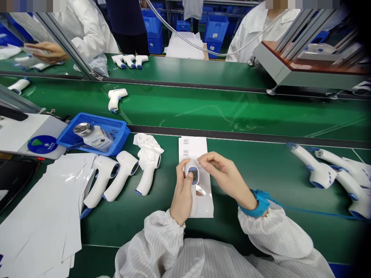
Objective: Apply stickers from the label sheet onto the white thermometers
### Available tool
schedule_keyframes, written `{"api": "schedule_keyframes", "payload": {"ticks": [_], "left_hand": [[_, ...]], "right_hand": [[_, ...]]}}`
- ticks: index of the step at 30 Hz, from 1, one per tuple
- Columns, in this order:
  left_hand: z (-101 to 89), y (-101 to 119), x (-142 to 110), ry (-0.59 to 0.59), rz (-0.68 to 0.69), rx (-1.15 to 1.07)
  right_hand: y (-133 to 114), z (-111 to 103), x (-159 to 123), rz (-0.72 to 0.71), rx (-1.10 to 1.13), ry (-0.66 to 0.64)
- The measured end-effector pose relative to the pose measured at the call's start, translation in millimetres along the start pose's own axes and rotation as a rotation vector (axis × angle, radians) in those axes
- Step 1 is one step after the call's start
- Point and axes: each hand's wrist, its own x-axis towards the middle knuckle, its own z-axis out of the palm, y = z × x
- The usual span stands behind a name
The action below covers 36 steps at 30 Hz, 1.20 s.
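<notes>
In my left hand (182,197) is a white infrared thermometer (193,164), its dark screen framed in blue and turned up, my thumb on the screen's edge. Beneath it a glossy white label sheet (205,200) lies flat on the green bench. My right hand (223,173) hovers over the sheet's right edge, thumb and fingertips pinched together; anything between them is too small to see. A blue wrist strap (257,202) circles that wrist. To the left rest more thermometers (123,173), and a crumpled white cloth (147,144) covers the top of another one (147,177).
A blue tray (121,137) with a metal-capped bottle (97,137) stands at left, above a stack of white sheets (43,216). Several thermometers (321,173) lie at right. Beyond the bench runs a green conveyor (188,104) carrying one thermometer (116,98); co-workers sit across it.
</notes>
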Motion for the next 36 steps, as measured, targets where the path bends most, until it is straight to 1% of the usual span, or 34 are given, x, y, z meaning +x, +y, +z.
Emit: {"api": "schedule_keyframes", "payload": {"ticks": [5,8,10,13,15,18,20,22,24,25,27,29,32,36], "left_hand": [[1.1,11,-9,0.02,0.066,0.113],[0.3,14,-11,0.029,0.103,0.166],[-0.6,14,-11,0.024,0.125,0.161],[-1.5,13,-11,0.017,0.116,0.124],[-1.9,12,-11,0.025,0.097,0.109],[-2.9,12,-11,0.03,0.066,0.111],[-4.3,15,-11,-0.003,0.006,0.07],[-6.4,18,-12,-0.057,-0.067,-0.013],[-8.9,23,-12,-0.119,-0.109,-0.102],[-10.0,25,-13,-0.152,-0.11,-0.135],[-11.7,28,-15,-0.206,-0.084,-0.157],[-11.9,30,-17,-0.225,-0.039,-0.106],[-9.9,30,-21,-0.203,0.011,-0.004],[-7.6,28,-24,-0.192,0.011,0.019]], "right_hand": [[-9,5,-9,-0.091,-0.08,0.067],[-17,8,-14,-0.145,-0.13,0.027],[-21,10,-18,-0.134,-0.205,0.0],[-26,12,-22,-0.029,-0.312,-0.053],[-26,12,-22,0.036,-0.256,-0.114],[-22,8,-18,0.097,-0.011,-0.159],[-20,4,-14,0.14,0.127,-0.146],[-19,0,-10,0.15,0.156,-0.082],[-20,-1,-8,0.08,0.106,-0.014],[-21,0,-7,0.023,0.075,-0.009],[-22,4,-6,-0.097,0.025,-0.05],[-23,9,-5,-0.18,0.019,-0.059],[-22,17,-2,-0.198,0.109,0.022],[-20,25,2,-0.157,0.187,0.069]]}}
